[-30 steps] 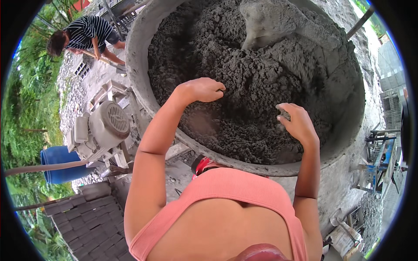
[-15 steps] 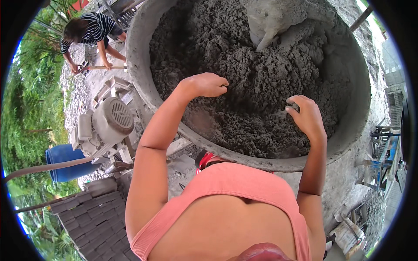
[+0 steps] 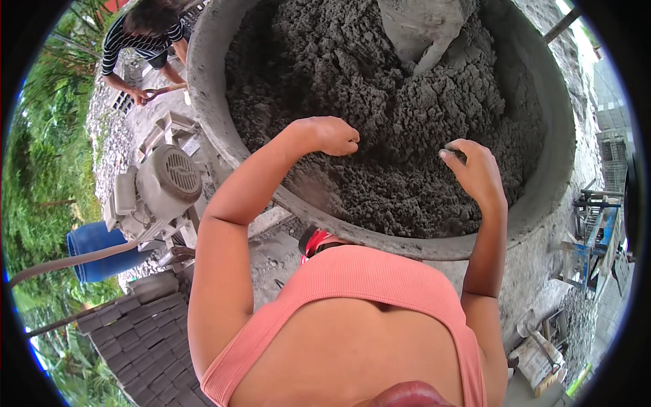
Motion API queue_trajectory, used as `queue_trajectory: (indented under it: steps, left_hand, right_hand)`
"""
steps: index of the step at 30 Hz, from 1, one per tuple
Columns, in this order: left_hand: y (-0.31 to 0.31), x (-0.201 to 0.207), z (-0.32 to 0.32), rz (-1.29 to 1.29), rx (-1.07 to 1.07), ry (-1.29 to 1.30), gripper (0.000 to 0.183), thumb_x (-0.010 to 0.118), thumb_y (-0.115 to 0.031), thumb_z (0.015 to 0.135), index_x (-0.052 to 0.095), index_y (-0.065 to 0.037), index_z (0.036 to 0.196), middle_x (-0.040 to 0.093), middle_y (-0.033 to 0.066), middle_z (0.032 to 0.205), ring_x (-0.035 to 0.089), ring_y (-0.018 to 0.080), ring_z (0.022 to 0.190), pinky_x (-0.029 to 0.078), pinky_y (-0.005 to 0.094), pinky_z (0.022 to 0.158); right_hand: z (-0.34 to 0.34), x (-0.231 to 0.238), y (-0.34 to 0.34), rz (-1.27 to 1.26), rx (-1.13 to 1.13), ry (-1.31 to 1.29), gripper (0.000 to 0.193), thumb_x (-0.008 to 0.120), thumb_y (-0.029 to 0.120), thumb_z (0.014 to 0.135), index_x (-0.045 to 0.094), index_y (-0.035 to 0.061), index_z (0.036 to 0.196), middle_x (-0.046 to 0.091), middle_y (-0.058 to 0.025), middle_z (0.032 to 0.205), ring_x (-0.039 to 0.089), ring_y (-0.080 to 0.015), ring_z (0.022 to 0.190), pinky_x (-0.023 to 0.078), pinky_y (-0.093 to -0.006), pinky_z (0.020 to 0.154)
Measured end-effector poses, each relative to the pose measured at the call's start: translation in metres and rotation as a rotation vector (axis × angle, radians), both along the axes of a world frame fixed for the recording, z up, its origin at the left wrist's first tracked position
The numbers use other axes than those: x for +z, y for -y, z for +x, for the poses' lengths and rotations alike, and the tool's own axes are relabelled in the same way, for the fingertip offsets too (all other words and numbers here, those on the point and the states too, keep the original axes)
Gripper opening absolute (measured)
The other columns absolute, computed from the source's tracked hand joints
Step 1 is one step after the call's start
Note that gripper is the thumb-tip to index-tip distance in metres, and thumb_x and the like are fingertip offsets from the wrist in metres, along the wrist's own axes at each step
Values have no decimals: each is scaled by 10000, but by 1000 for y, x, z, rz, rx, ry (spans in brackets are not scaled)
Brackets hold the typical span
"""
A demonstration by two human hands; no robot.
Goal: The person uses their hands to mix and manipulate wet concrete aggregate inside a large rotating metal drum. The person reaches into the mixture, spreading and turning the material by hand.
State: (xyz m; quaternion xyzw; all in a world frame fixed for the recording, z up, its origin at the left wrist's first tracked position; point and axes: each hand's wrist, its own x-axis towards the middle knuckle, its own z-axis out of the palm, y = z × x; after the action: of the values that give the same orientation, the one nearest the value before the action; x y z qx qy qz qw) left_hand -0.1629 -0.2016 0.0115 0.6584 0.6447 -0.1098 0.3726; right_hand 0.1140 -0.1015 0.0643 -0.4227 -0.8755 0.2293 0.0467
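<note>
A big round mixer pan (image 3: 557,156) with a thick grey rim stands in front of me, holding crumbly wet mortar (image 3: 400,115). A mortar-caked mixing paddle (image 3: 424,30) reaches down into the mix at the far side. My left hand (image 3: 330,136) hangs over the near left part of the pan, fingers curled in; whatever they may hold is hidden. To its right, my right hand (image 3: 477,169) is above the mix, thumb and fingers bent but apart, with a grey smear at the fingertips. Both hands appear to be above the mortar's surface.
An electric motor (image 3: 169,175) sits left of the pan, with a blue barrel (image 3: 102,251) behind a hose (image 3: 74,261). Stacked grey blocks (image 3: 146,339) lie lower left. A person in a striped top (image 3: 146,37) bends over a handled tool at the upper left. Metal frames (image 3: 593,244) stand at right.
The paddle has shifted within the pan and shows a different side. My hands stay over the mix, with slight movement. The person at the upper left bends closer to the pan.
</note>
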Motion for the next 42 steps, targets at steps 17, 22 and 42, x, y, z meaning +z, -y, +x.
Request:
queue_trajectory:
  steps: [17, 22, 42]
  left_hand:
    - [-3, -2, -3, -10, -2, -15, 462, 430, -268, 935, 518, -49, 1333, 602, 170, 1247, 553, 338, 1169, 441, 442, 993]
    - [-3, -7, -7, -1, 2, -16, 459, 430, -270, 933, 530, -46, 1320, 604, 170, 1243, 555, 340, 1163, 444, 439, 985]
    - [0, -9, -18, 107, 3, 15, 431, 447, -253, 910, 575, -26, 1253, 628, 189, 1187, 586, 364, 1088, 461, 441, 933]
  right_hand:
    - [12, -20, -7, -175, 210, 253, 441, 625, 321, 892, 606, 13, 1207, 619, -206, 1193, 563, -365, 1139, 444, -439, 965]
    - [14, -23, -12, -151, 280, 245, 310, 575, 231, 915, 626, 4, 1119, 635, -218, 1076, 579, -390, 1036, 454, -450, 898]
    - [7, -16, -4, -76, 298, 214, 238, 622, 156, 880, 557, -56, 796, 572, -216, 858, 554, -407, 835, 423, -470, 739]
